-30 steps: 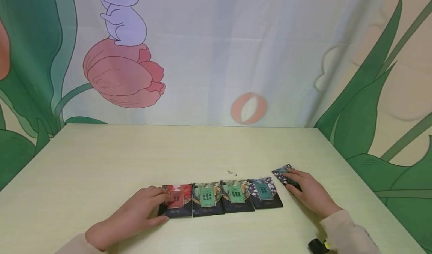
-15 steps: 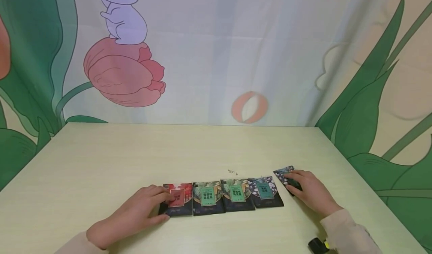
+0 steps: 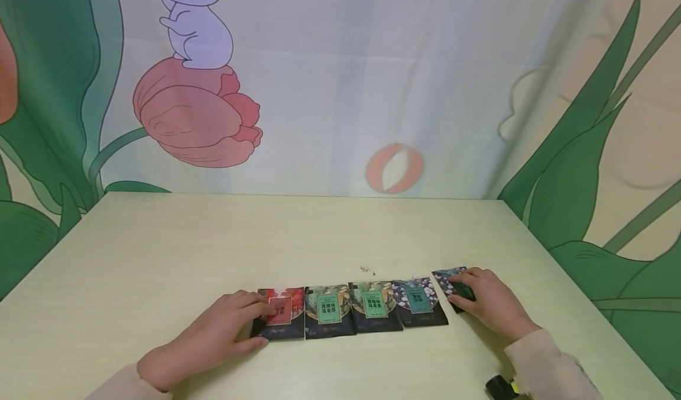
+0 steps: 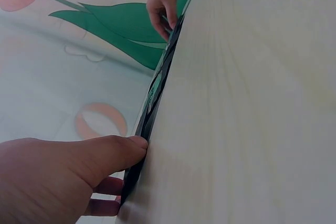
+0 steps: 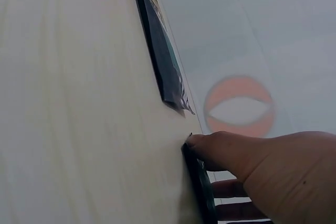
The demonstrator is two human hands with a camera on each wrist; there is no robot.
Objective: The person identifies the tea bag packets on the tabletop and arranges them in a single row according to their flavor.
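Observation:
Four flat tea sachets lie side by side in a row: a red one (image 3: 289, 327), two green-labelled ones (image 3: 328, 327) (image 3: 375, 323), and a dark one with white blossoms (image 3: 421, 316). My left hand (image 3: 213, 335) holds the red sachet at its left end, index finger over the label and thumb at the near corner. Off the row's right end, my right hand (image 3: 492, 305) pinches another blossom sachet (image 3: 444, 276), thumb at its near edge in the right wrist view. That sachet sits tilted, a narrow gap from the row, its right part hidden under the fingers.
The pale wooden table (image 3: 229, 234) reaches back to a printed cloth (image 3: 319, 93). Small dark crumbs (image 3: 367, 270) lie behind the row. A black object (image 3: 501, 387) shows beside the right sleeve at the front.
My right hand has turned its sachet straighter and drawn it slightly toward me. The left hand keeps its place on the red sachet, and the row lies as before.

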